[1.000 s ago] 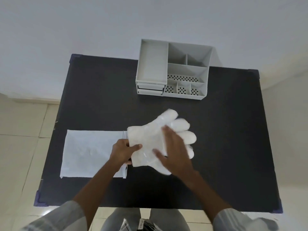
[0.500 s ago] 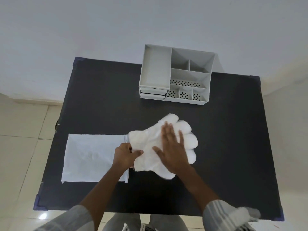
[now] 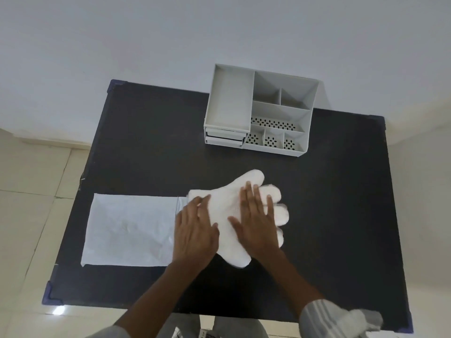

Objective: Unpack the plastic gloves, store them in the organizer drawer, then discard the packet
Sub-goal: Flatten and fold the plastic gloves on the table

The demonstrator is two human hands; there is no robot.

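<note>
The black table is serving as the landmark. On the left part of the table, the flat white packet is lying with its long side running along the near edge, its right end slipping under the left hand. That hand is resting palm down with its fingers spread flat, gripping nothing, covering the packet's right end and the cuff end of the stack of plastic gloves. The gloves are lying near the table's middle, just right of the packet, their white finger shapes fanning toward the table's right side. The right hand is pressing flat on top of the stack, fingers extended and slightly apart, not closing around anything. At the far edge of the table, right of centre, the grey desk organizer is standing well apart from the gloves, its two small drawers sitting pushed in at its lower left front.
</note>
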